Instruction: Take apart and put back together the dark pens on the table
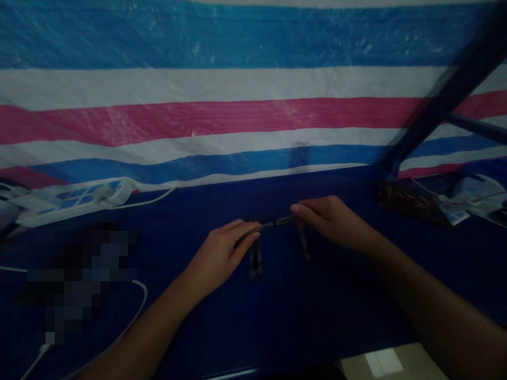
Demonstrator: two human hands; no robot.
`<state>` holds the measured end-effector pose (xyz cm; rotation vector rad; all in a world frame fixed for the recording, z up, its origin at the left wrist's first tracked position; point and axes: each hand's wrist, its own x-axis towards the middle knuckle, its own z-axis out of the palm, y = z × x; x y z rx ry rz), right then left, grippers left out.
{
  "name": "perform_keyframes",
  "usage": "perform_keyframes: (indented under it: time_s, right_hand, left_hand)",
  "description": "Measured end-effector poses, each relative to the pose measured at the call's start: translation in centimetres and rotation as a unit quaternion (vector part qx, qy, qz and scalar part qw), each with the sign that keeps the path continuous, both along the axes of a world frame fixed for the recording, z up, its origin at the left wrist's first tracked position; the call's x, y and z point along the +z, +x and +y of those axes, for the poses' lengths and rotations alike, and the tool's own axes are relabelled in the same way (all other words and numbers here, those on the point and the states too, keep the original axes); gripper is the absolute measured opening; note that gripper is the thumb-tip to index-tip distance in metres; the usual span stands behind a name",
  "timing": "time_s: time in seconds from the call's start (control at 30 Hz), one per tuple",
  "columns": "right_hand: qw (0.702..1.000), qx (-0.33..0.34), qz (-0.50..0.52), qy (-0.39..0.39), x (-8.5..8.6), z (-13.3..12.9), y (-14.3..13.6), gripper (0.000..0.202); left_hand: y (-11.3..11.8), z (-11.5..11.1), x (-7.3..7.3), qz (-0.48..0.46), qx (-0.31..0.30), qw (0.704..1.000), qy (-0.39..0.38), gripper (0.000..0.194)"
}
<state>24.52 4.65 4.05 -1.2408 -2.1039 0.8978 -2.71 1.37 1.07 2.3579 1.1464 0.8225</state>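
Observation:
Between my two hands stretches a thin, dark, pen-like stick [273, 224], held level above the blue table [332, 306]. My left hand [232, 245] pinches its left end between thumb and fingers. At the other end, the thumb and fingers of my right hand [325, 216] are closed on it. Two similar dark sticks [255, 261] lie side by side just below my left fingertips. Another slim dark piece [304, 245] points down below my right hand; whether it rests on the table or hangs from the fingers is unclear. Dim light hides finer details.
A white power strip [79, 200] with cables lies at the back left, above a pixelated dark object [83, 274] with a white cable. Striped sheeting [198, 121] hangs behind. On the right are a dark box-like item [414, 203], clear plastic [481, 190] and a slanted post [431, 113].

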Motion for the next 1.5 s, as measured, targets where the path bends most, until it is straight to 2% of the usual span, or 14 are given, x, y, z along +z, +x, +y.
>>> perform_keyframes:
  time_s: [0.13,0.27,0.37,0.43,0.5,0.57,0.67,0.73,0.87,1.07,1.23,1.33,1.43,1.5]
  right_hand:
    - [0.998,0.026,0.048,-0.013,0.1,-0.1,0.0,0.035]
    - [0.999,-0.041,-0.024,-0.012,0.3,-0.1,0.1,0.064]
    - [1.000,0.000,0.012,0.013,0.2,-0.1,0.1,0.044]
    - [1.000,0.014,0.010,0.004,0.0,-0.1,-0.1,0.042]
    - [0.999,-0.036,-0.020,0.008,-0.2,-0.2,-0.3,0.058]
    - [0.996,-0.088,-0.020,0.025,-0.4,-0.2,-0.5,0.061]
    - [0.999,-0.016,0.047,-0.005,-0.5,-0.1,-0.5,0.038]
    - [0.999,0.016,0.030,-0.001,-0.6,-0.1,-0.5,0.032]
    - [0.998,-0.008,-0.051,0.037,-0.8,0.0,-0.7,0.049]
    - [0.998,0.065,0.008,0.003,-0.5,0.0,-0.5,0.032]
    - [0.978,0.129,0.092,-0.134,-0.4,-0.2,-0.3,0.048]
    - [0.969,0.122,0.121,-0.177,-0.6,-0.4,-0.6,0.056]
    - [0.974,0.074,0.116,-0.182,-0.7,-0.5,-0.8,0.059]
    - [0.978,0.039,0.114,-0.172,-0.6,-0.4,-0.8,0.061]
  left_hand:
    - [0.0,0.0,-0.1,-0.004,0.005,1.000,-0.002,0.025]
    - [0.1,0.0,-0.1,-0.005,0.003,1.000,-0.005,0.025]
    - [0.1,0.0,-0.1,-0.008,0.008,1.000,-0.005,0.026]
    - [0.0,-0.1,-0.1,-0.002,0.004,1.000,-0.006,0.027]
    - [0.0,-0.1,-0.2,0.003,0.002,1.000,-0.008,0.027]
    - [0.0,-0.1,-0.3,0.004,0.009,1.000,-0.013,0.027]
    - [0.1,-0.1,-0.3,-0.006,0.016,1.000,-0.025,0.027]
    - [0.1,0.0,-0.4,-0.012,0.008,1.000,-0.027,0.026]
    - [0.0,0.2,-0.5,-0.018,0.016,0.999,-0.025,0.023]
    - [-0.4,0.7,-0.5,-0.049,0.036,0.996,-0.065,0.025]
    - [-0.1,0.1,-0.1,-0.019,-0.036,0.995,-0.095,0.022]
    - [0.3,-0.4,-0.2,0.010,-0.056,0.997,-0.055,0.023]
    - [0.5,-0.6,-0.6,0.026,-0.026,0.998,0.050,0.029]
    - [0.7,-0.7,-0.7,0.015,-0.011,0.997,0.069,0.030]
